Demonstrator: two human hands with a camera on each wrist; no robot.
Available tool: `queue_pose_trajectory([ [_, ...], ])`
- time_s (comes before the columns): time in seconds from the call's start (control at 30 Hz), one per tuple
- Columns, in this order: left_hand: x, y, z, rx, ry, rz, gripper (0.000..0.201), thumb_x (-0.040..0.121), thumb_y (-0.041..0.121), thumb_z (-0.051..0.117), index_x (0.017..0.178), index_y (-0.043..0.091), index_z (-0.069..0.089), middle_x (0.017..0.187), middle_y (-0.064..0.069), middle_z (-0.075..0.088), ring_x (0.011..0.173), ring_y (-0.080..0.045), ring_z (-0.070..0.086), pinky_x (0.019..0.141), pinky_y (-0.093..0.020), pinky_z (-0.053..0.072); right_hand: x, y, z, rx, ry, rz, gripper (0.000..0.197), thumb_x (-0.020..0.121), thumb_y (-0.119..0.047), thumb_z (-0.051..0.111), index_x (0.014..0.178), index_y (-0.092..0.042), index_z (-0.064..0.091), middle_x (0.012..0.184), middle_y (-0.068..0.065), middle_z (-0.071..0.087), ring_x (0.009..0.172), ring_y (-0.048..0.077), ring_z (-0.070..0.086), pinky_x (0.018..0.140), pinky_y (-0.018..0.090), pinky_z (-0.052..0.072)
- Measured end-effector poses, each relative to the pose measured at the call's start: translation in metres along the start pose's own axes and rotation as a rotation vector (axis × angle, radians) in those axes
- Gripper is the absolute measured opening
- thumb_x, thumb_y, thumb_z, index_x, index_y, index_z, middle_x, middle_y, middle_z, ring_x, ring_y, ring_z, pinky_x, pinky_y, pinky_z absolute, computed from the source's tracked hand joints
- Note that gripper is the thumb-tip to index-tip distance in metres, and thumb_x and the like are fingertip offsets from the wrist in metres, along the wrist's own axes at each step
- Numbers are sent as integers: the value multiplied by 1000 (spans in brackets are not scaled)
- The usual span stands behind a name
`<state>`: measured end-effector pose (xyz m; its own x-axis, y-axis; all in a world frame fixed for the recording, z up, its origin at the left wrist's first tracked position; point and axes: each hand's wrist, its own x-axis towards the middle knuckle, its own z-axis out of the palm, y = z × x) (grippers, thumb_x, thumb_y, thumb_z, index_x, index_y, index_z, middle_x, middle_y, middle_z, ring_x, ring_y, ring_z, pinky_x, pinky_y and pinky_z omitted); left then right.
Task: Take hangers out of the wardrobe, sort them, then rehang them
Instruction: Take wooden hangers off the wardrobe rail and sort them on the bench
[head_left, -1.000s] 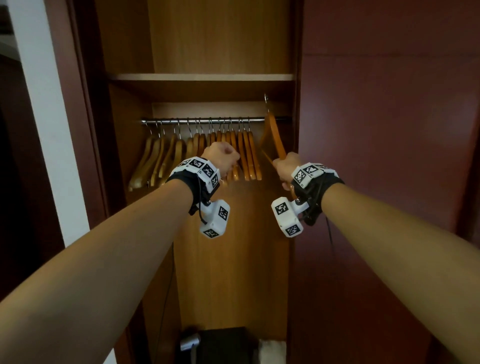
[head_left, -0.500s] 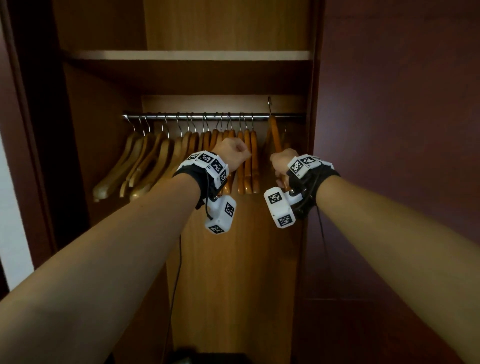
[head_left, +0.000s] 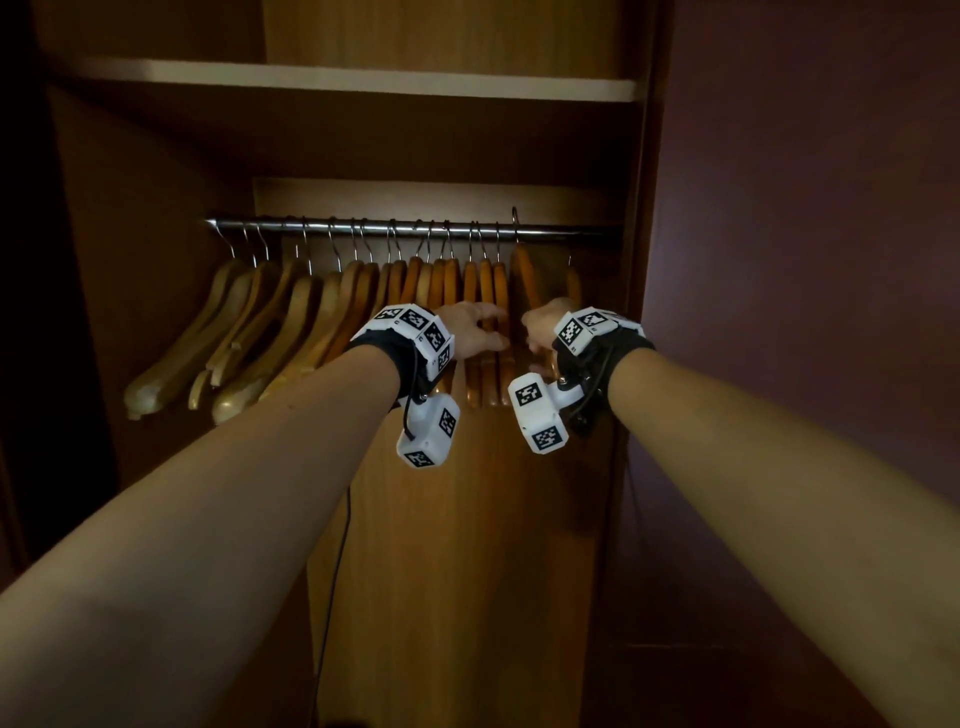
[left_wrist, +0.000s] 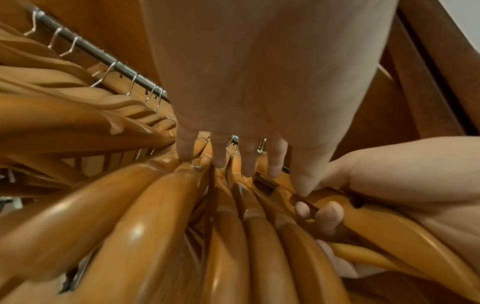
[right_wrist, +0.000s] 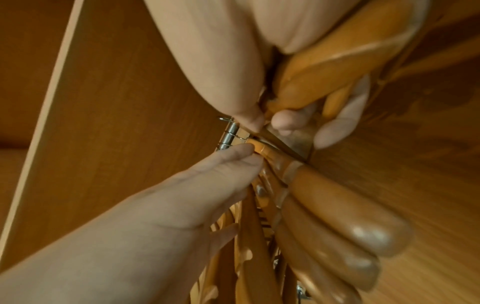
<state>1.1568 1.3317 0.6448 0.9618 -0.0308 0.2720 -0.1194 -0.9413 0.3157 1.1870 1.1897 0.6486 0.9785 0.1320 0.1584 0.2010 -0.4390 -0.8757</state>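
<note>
Nearest the camera, two bare forearms reach up into the wardrobe, each wrist strapped with a marker-covered camera block; beyond them the left hand (head_left: 475, 330) lies with straight, slightly spread fingers (left_wrist: 219, 156) against the packed wooden hangers (head_left: 363, 306), its grip flat and holding nothing, seemingly to keep the row pushed aside and steady; just beside it the right hand (head_left: 543, 332) has its grip curled round a single hanger (head_left: 522, 280) at the row's right end, thumb (right_wrist: 249, 121) and fingertips pinching the wood, probably so the hook can be guided; that hook stands over the metal rail (head_left: 566, 229), though whether it bears on the rail is unclear; farther back the rail spans the wardrobe under a pale shelf (head_left: 363, 80), carrying all the other hangers bunched toward the left; a last hanger (head_left: 573, 286) hangs apart at the far right.
</note>
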Motion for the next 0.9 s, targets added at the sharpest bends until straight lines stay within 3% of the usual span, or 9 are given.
queue_pose_trajectory([
  [0.1, 1, -2, 4, 30, -49, -13, 62, 93, 46, 55, 149, 38, 29, 156, -3, 30, 140, -25, 34, 113, -42, 32, 14, 1, 8, -78, 89, 51, 31, 97, -23, 53, 69, -10, 55, 49, 2, 59, 51, 17, 56, 49, 28, 48],
  [0.2, 2, 0, 7, 95, -64, 12, 64, 94, 46, 53, 150, 37, 26, 159, 1, 23, 143, -23, 28, 115, -42, 28, 23, 4, 9, -130, -3, 54, 30, 97, -21, 51, 68, -13, 53, 66, 3, 62, 68, 19, 63, 72, 33, 55],
  [0.3, 11, -5, -2, 111, -113, 44, 63, 95, 46, 52, 151, 37, 24, 160, 2, 19, 144, -24, 24, 116, -43, 26, 36, 0, 17, -208, 72, 78, 34, 95, -23, 54, 65, -8, 58, 76, 9, 70, 91, 29, 71, 89, 45, 55],
  [0.37, 12, 0, 1, 105, -130, 59, 64, 95, 46, 53, 151, 37, 24, 160, 1, 20, 145, -25, 24, 116, -43, 26, 37, 3, 15, -219, 117, 87, 31, 96, -22, 54, 71, -5, 60, 74, 9, 67, 91, 29, 70, 90, 41, 54],
  [0.4, 12, 3, 2, 94, -130, 60, 64, 95, 46, 53, 151, 36, 24, 160, 0, 20, 145, -24, 24, 116, -42, 26, 32, 4, 13, -228, 124, 91, 26, 97, -22, 53, 83, -2, 63, 80, 11, 66, 92, 28, 67, 89, 37, 53],
  [0.47, 14, 4, 6, 83, -123, 60, 65, 95, 46, 53, 151, 35, 24, 160, 0, 22, 144, -24, 25, 114, -40, 26, 33, 8, 11, -267, 137, 102, 30, 98, -22, 52, 115, 1, 60, 107, 16, 64, 104, 30, 62, 89, 36, 48],
  [0.53, 16, 6, 11, 80, -115, 75, 64, 95, 46, 53, 151, 34, 26, 159, -1, 25, 143, -24, 28, 111, -37, 28, 33, 12, 7, -307, 153, 107, 38, 99, -23, 52, 129, 1, 53, 123, 17, 60, 114, 31, 60, 88, 35, 48],
  [0.7, 21, 14, 21, -22, 6, 130, 54, 94, 39, 57, 144, 27, 42, 146, -2, 44, 130, -22, 44, 93, -28, 36, 34, 19, -8, -380, 178, 108, 40, 100, -22, 50, 134, -3, 51, 128, 19, 58, 115, 33, 59, 97, 38, 50],
  [0.9, 29, 30, 38, -268, 213, 183, 31, 95, 27, 56, 125, 22, 60, 122, 2, 61, 110, -14, 56, 83, -23, 40, 29, 43, -35, -290, 263, -16, 31, 95, -22, 56, 123, -12, 60, 119, 10, 63, 107, 27, 61, 91, 37, 51],
])
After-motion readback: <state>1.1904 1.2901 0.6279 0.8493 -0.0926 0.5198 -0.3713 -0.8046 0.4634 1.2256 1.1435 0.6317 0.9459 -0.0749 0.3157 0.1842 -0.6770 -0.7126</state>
